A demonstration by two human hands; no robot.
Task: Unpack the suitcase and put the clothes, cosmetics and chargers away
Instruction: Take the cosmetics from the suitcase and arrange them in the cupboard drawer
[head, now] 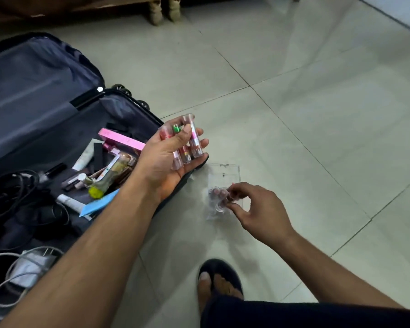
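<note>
Clear plastic tubes (186, 143), several at once, lie across the left hand (168, 159), thumb curled over them above the open suitcase (57, 110). The right hand (253, 207) pinches another blurred tube over a clear tray (225, 172) on the floor (317, 114). Loosely stacked, the held tubes could roll off if the palm tilts.

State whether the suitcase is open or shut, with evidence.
Open: the suitcase lies flat with its lid back, cosmetics and cables exposed inside.
</note>
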